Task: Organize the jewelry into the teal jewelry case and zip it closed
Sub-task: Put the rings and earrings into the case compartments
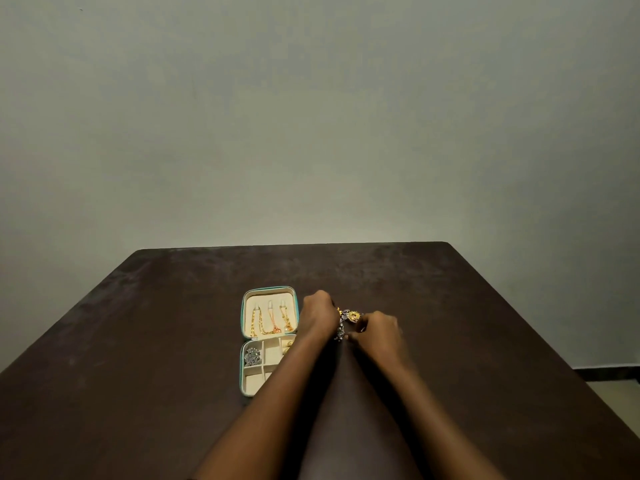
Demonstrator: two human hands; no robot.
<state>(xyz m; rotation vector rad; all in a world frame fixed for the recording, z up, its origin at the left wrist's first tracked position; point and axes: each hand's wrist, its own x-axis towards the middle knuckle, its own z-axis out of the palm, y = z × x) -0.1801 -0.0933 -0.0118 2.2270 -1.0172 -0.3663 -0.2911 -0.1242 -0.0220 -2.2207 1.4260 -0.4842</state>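
Presently, loose jewelry (348, 318) just right of the open teal jewelry case (269, 295) is pinched in the curled fingers of the left hand (318, 313) and right hand (375, 329), apparently mid-sorting; one piece should next be freed and lowered into a compartment.

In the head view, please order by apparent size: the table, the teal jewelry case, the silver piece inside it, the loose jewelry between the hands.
1. table
2. teal jewelry case
3. Not ranked: loose jewelry and silver piece look similar, and the loose jewelry is partly hidden.
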